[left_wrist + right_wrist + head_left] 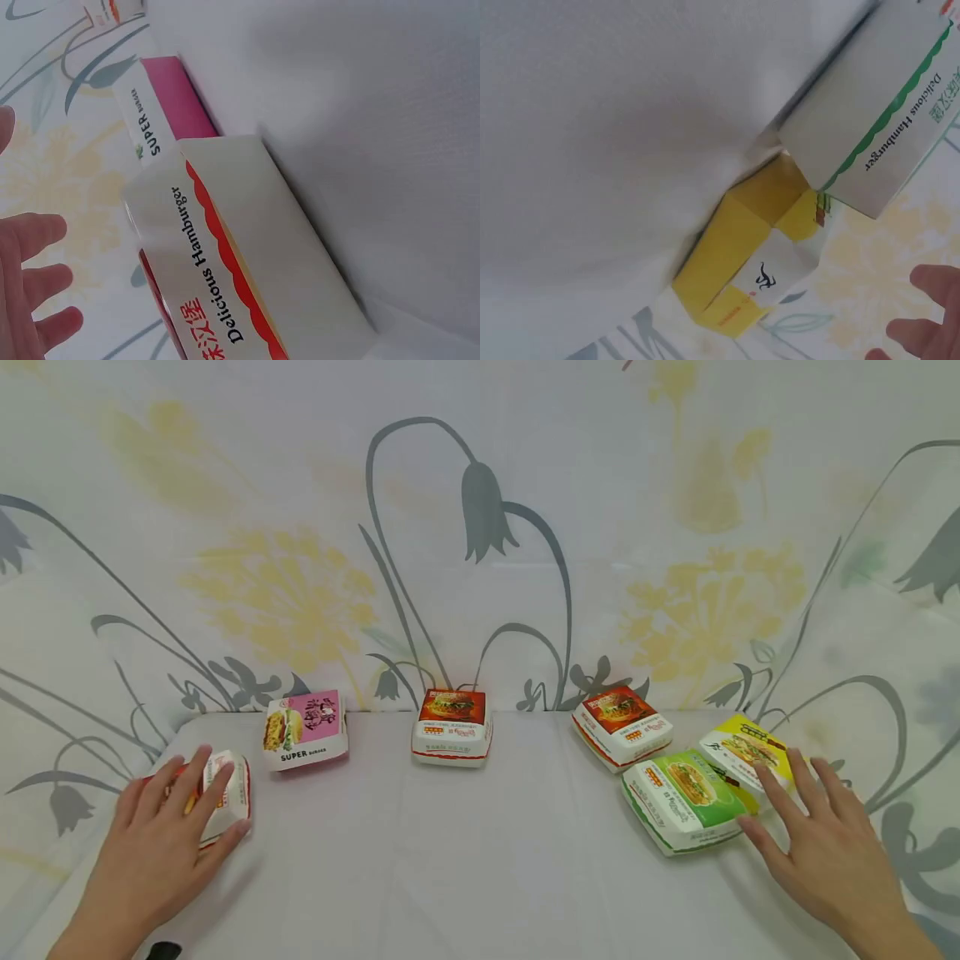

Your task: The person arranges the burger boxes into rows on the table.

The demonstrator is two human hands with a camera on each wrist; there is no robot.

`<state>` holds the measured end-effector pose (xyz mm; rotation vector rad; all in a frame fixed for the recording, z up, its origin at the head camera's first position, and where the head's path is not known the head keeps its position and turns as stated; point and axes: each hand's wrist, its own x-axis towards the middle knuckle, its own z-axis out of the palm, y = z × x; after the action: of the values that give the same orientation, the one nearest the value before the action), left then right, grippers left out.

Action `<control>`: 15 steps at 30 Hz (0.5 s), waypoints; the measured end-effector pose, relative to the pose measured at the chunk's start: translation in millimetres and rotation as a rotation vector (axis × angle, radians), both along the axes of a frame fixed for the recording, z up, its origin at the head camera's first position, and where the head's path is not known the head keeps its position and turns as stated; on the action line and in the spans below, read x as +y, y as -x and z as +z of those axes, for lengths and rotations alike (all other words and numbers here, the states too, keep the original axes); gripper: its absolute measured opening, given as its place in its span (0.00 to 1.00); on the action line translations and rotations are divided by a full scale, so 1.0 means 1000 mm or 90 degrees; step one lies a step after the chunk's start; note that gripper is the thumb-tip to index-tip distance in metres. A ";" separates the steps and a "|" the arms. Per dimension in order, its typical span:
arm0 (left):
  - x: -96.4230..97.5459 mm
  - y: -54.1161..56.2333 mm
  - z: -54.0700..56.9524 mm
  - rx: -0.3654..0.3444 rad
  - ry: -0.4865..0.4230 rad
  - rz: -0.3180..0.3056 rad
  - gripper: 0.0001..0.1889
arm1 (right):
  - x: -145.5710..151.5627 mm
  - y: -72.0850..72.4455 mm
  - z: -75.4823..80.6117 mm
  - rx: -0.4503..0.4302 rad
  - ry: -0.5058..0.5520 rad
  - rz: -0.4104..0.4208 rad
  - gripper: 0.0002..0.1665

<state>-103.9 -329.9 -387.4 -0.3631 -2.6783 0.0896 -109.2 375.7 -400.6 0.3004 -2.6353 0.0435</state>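
Observation:
At the left end of the table my left hand (161, 847) hovers with spread fingers over a red and white hamburger box (238, 793), covering part of it. The left wrist view shows this box's white side (255, 232), with fingertips (46, 286) apart from it. My right hand (832, 852) is held out, fingers spread, beside a yellow and white burger box (738, 743) and a green and white hamburger box (686, 797). In the right wrist view the yellow box (731, 240) lies tilted against the green one (870, 112), its yellow inner flaps showing. Neither hand grips anything.
A pink and white Super Burger box (318, 727) and two more red and white burger boxes, one central (452, 731) and one right of centre (622, 727), lie along the back of the white tabletop (450, 860). Behind them hangs a flower-patterned cloth (480, 610).

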 end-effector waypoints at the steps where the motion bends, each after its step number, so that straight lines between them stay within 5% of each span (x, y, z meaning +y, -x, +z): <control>1: 0.000 0.000 0.000 0.001 -0.005 -0.003 0.42 | -0.001 0.002 0.000 0.015 0.003 0.014 0.44; 7: 0.006 0.003 0.000 0.027 -0.061 -0.031 0.34 | -0.012 0.010 0.003 0.059 0.051 0.064 0.31; 15: 0.018 0.013 0.005 0.000 -0.119 0.011 0.26 | -0.044 0.020 0.010 0.055 0.126 0.090 0.21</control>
<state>-116.9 -312.1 -382.6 -0.2801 -2.6629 -0.1551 -129.6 332.0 -391.0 0.4091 -2.4963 0.3285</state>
